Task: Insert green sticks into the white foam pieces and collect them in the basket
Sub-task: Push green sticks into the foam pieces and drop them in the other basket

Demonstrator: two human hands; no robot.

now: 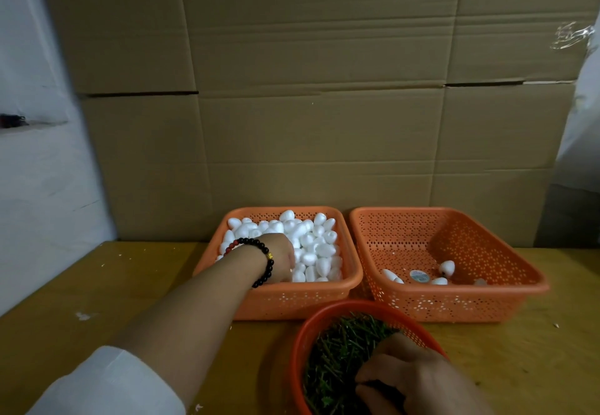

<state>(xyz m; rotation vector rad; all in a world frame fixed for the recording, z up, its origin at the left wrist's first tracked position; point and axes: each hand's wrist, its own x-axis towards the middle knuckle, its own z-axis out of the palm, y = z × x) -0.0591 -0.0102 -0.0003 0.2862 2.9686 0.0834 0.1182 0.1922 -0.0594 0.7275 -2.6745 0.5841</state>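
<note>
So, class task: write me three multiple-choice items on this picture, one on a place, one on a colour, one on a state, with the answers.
1. Where is the left hand?
A. in the basket of foam pieces
B. on the table
C. in the right basket

2. What colour are the two square baskets?
A. blue
B. orange
C. white

3. How full is the right basket?
A. heaped
B. half full
C. nearly bare

Answers:
1 A, its fingers reach among the foam pieces in the left basket.
2 B, both walls are orange.
3 C, only a few pieces lie on its floor.
</note>
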